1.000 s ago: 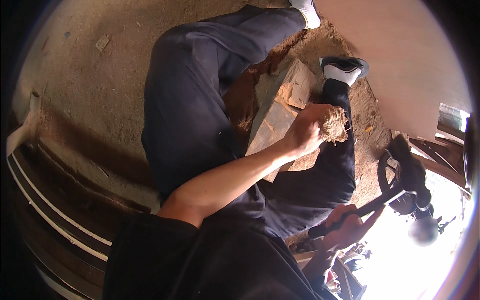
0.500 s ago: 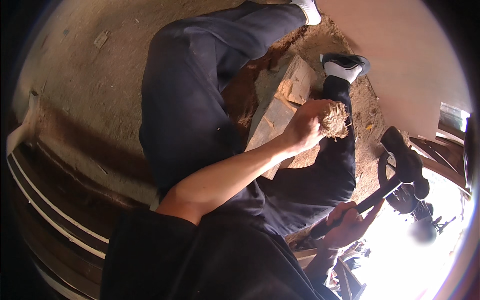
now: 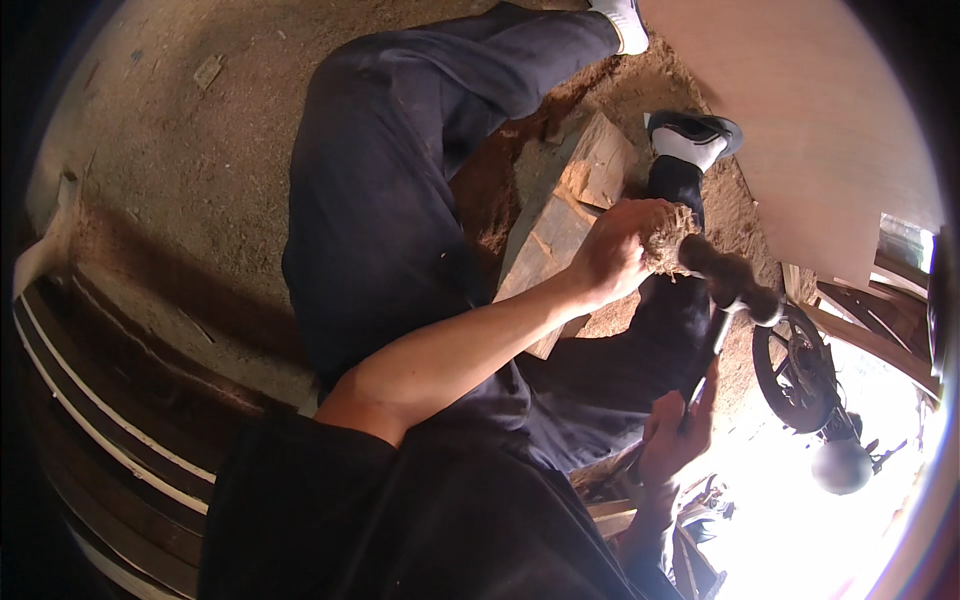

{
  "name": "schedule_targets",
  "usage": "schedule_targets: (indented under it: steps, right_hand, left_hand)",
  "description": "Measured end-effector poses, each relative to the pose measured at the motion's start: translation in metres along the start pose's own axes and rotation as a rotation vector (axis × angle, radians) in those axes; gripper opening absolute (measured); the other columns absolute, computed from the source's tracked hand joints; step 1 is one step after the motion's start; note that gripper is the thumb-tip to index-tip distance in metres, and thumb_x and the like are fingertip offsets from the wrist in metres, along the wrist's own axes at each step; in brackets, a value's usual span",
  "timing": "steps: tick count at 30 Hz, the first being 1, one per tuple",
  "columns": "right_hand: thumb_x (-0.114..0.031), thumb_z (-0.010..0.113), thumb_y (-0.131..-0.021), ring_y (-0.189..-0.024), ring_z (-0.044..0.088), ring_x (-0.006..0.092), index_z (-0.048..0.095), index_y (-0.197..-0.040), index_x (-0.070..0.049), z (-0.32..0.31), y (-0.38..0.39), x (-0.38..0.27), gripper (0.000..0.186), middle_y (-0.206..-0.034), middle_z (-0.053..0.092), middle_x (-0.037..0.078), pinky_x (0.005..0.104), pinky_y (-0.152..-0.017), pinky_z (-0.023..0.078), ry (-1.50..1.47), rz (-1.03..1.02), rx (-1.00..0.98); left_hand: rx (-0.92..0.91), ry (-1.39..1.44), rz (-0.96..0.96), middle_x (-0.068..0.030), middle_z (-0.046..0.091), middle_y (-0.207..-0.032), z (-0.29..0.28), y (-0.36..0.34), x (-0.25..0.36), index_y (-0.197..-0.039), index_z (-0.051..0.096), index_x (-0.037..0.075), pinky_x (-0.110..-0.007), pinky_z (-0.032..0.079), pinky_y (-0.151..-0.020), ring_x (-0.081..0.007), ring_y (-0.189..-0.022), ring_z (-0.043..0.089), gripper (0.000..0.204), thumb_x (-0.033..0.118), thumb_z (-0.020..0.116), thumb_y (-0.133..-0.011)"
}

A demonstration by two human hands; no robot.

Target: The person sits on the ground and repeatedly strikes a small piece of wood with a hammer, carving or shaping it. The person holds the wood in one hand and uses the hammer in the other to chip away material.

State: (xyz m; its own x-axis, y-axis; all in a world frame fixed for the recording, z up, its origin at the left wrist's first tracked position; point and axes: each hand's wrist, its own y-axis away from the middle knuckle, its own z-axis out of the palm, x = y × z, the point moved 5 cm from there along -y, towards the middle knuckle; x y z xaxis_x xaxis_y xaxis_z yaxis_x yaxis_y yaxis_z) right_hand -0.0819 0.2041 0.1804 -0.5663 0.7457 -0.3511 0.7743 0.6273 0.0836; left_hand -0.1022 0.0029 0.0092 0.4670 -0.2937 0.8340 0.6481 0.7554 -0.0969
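My left hand (image 3: 615, 255) is closed round an object whose frayed, splintered tan end (image 3: 664, 240) points up toward me; the rest is hidden. My right hand (image 3: 672, 440) grips a hammer by its handle, and the hammer's dark head (image 3: 735, 275) is at the right side of that frayed end, touching or very close to it. Beneath and left of my left hand lies a split, squared wooden block (image 3: 540, 260) between my legs (image 3: 370, 200), which are in dark trousers.
A large pale board (image 3: 800, 120) fills the upper right. At the right, in bright light, are a motorbike (image 3: 795, 370) and loose timber (image 3: 890, 320). Long planks (image 3: 115, 430) run along the lower left beside a gritty earth-brown floor (image 3: 180, 150).
My right hand has swung the hammer up and to the left, bringing its head from beside the motorbike to the frayed end in my left hand, which has barely moved.
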Motion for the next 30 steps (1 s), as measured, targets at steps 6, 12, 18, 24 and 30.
schedule_targets:
  steps: [6,12,18,24,30]
  right_hand:
    - [-0.004,0.053,-0.099,-0.047,0.045,0.0082,0.030,-0.161,0.003,-0.011,-0.003,-0.046,0.067,-0.061,0.053,0.003,0.0234,-0.044,0.039,-0.361,0.081,0.186]
    - [-0.002,0.052,-0.097,-0.048,0.046,0.0065,0.030,-0.162,0.003,-0.004,0.020,0.015,0.068,-0.061,0.053,0.002,0.0212,-0.045,0.038,-0.066,0.049,0.084]
    - [-0.004,0.054,-0.096,-0.051,0.046,0.0061,0.036,-0.158,0.004,0.006,0.024,0.040,0.065,-0.066,0.057,0.004,0.0206,-0.047,0.040,-0.044,-0.087,0.136]
    - [-0.001,0.052,-0.097,-0.056,0.047,0.0063,0.019,-0.163,0.005,0.007,0.031,0.009,0.074,-0.068,0.054,0.003,0.0208,-0.049,0.038,-0.423,0.174,0.120]
    - [-0.003,0.053,-0.098,-0.059,0.055,0.0096,0.035,-0.152,0.009,0.002,0.034,-0.015,0.059,-0.072,0.060,0.009,0.0227,-0.056,0.047,0.304,-0.272,-0.126]
  left_hand:
    - [0.045,0.174,-0.123,-0.0091,0.071,-0.099,-0.001,0.004,-0.004,-0.104,0.069,0.009,-0.043,0.054,-0.089,-0.0325,-0.099,0.069,0.023,0.003,0.076,-0.083]
    - [0.052,-0.315,0.229,-0.0072,0.071,-0.095,-0.006,0.010,0.037,-0.098,0.069,0.010,-0.044,0.052,-0.084,-0.0317,-0.093,0.068,0.016,0.005,0.076,-0.084]
    - [0.009,-0.150,0.127,-0.0083,0.068,-0.093,-0.007,0.011,0.016,-0.099,0.067,0.008,-0.043,0.051,-0.085,-0.0337,-0.092,0.066,0.020,0.003,0.076,-0.082]
    - [-0.061,-0.232,0.036,-0.0090,0.067,-0.116,-0.009,0.028,-0.003,-0.124,0.063,0.004,-0.036,0.056,-0.097,-0.0237,-0.111,0.067,0.039,-0.002,0.077,-0.088]
    - [0.089,-0.290,0.079,-0.0121,0.070,-0.107,-0.011,0.043,-0.004,-0.105,0.068,0.006,-0.044,0.053,-0.093,-0.0352,-0.104,0.066,0.029,0.009,0.083,-0.080]
